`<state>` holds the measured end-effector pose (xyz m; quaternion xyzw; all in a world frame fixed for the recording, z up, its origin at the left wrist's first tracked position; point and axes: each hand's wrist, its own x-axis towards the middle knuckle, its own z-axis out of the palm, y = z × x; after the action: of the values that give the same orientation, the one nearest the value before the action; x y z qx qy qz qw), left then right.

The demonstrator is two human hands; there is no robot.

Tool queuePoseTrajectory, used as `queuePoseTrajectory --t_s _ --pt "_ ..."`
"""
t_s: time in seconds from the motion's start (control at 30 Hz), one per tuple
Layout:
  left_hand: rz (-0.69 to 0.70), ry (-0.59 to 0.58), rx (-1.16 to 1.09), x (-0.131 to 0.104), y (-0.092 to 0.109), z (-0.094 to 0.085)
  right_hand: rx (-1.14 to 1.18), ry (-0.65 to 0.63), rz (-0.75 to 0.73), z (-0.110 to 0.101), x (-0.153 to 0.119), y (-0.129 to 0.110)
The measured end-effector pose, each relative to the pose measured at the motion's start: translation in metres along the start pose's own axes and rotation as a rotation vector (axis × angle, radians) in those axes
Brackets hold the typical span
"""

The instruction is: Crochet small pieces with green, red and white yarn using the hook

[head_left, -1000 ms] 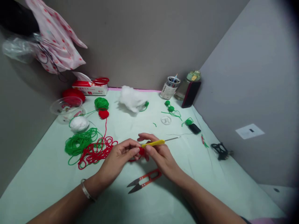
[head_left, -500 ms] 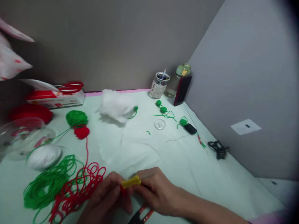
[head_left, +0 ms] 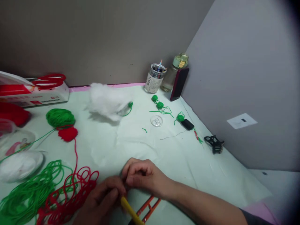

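In the head view, at lower centre, the left hand (head_left: 99, 200) pinches a yellow handle (head_left: 130, 210) beside the curled right hand (head_left: 146, 177), its grip unclear; a light hold clear of the orange snips (head_left: 146, 204) would help control.

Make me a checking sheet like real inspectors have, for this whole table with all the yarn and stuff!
Surface: pale cover, some creases.
Work things: yellow tool; orange-handled snips, partly hidden; green yarn loops beside red yarn loops; fluffy white stuffing.
Clutter: dark phone leaning by a bottle; pencil tin; black clip.
Left hand: grip on yellow tool.
Right hand: fingers curled, contents hidden.
Cables: nothing seen for sure; thin strand might be thread.
Surroundings: grey walls, white rectangle at right.
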<state>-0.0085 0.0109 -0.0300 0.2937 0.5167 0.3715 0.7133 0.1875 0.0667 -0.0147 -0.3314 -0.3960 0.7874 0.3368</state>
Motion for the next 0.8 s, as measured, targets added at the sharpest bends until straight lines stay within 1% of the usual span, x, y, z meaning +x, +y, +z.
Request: queuePoseTrajectory --t_s 0.07,0.17,0.2,0.27,0.37,0.43,0.53,0.63,0.73,0.8 --pt "-0.050 0.001 -0.104 -0.001 0.007 0.005 0.056 0.035 -0.026 0.003 0.000 0.004" --pt "-0.029 0.041 -0.223 -0.002 0.014 0.012 0.068 0.072 -0.051 0.006 -0.001 0.006" --pt "-0.016 0.050 -0.251 -0.001 0.016 0.014 0.029 0.078 -0.068 0.007 -0.002 0.005" --pt "0.003 0.064 -0.281 -0.001 0.018 0.019 -0.129 0.088 -0.138 0.010 -0.005 0.003" --pt "0.025 0.069 -0.221 -0.001 0.020 0.023 -0.365 0.107 -0.269 0.012 -0.009 0.001" --pt "0.060 0.071 -0.131 -0.002 0.022 0.025 -0.367 0.126 -0.311 0.013 -0.010 0.001" --pt "0.131 0.080 -0.018 -0.001 0.023 0.027 -0.146 0.094 -0.269 0.013 -0.008 0.003" --pt "0.182 0.097 0.017 0.003 0.022 0.029 0.044 0.034 -0.176 0.014 -0.006 0.006" --pt "0.230 0.101 0.023 0.007 0.021 0.033 0.068 0.026 -0.098 0.016 -0.006 0.005" --pt "0.244 0.095 0.065 0.007 0.021 0.035 0.059 0.036 -0.068 0.017 -0.008 0.002"
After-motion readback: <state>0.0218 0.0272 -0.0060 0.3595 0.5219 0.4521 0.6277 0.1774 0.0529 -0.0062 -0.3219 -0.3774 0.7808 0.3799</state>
